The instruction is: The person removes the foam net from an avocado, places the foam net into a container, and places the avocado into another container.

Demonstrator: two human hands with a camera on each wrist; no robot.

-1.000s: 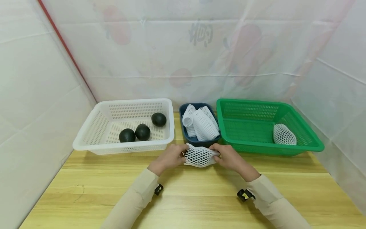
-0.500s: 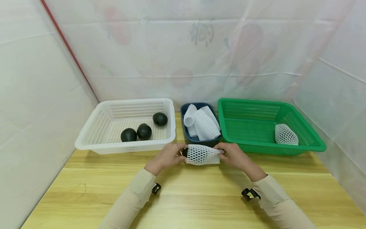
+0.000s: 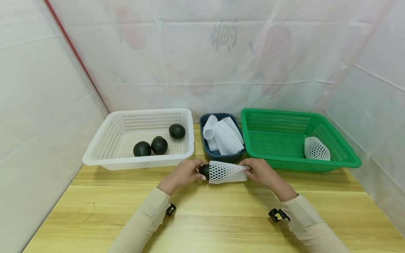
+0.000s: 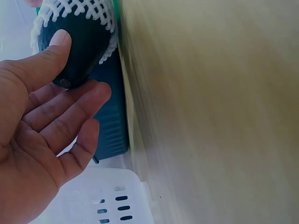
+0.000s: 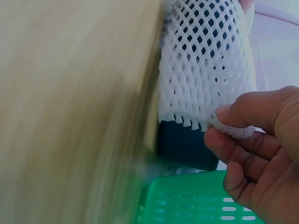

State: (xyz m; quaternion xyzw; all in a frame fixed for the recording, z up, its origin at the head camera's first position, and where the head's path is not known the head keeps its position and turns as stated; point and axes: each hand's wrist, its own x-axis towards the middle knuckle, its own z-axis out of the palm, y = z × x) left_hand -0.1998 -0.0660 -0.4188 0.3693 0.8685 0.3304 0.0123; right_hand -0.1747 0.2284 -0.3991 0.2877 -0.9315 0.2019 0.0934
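In the head view, your left hand pinches the bare tip of an avocado, while your right hand pinches the opposite end of the foam net sleeve that covers the rest of it. You have both in front of the navy bin, over the wooden table, probably because there each arm reaches in equally. The white basket with three loose avocados stands on your left, the green basket with one netted fruit on your right; spare sleeves lie in the bin between, seemingly so either hand can get at them.

In the left wrist view, your thumb presses one side of the avocado near its end and your fingers sit behind it, short of the mesh edge, likely so that they don't snag the net.

In the right wrist view, your thumb and forefinger nip the edge of the foam net sleeve, the little finger curled clear. The mesh looks slack here and stretched farther along, so this loose end probably gives you a hold without squeezing the fruit
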